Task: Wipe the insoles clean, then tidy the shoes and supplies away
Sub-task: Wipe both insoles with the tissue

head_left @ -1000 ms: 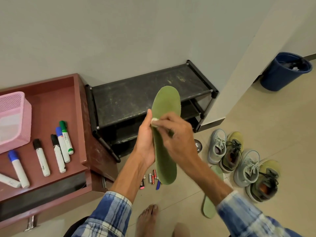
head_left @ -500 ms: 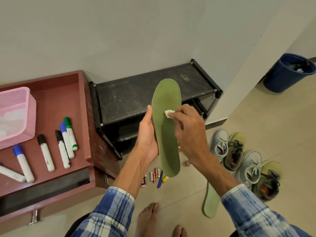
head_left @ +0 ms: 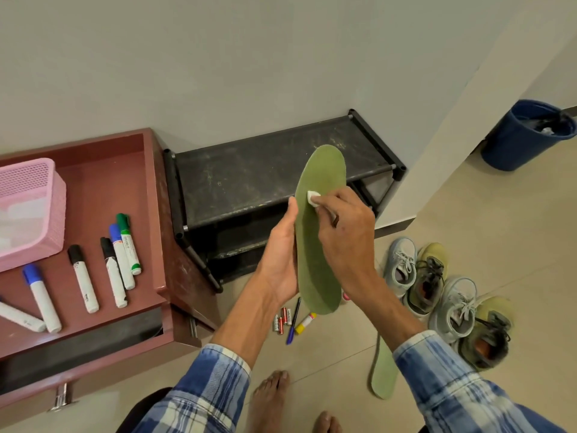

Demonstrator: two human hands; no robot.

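Insole (head_left: 318,245) upright in left hand (head_left: 278,264) grip, against wipe (head_left: 313,198)

Place: looking like a home entryway.
Far: a black shoe rack (head_left: 256,182) is standing against a plain wall (head_left: 218,73).
Right: shoes (head_left: 424,285) are sitting in a row on the tiled floor (head_left: 515,239), a blue bin (head_left: 512,142) standing farther off.

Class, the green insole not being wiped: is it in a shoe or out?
Out. The spare insole lies flat on the floor beside the four shoes, inside none of them.
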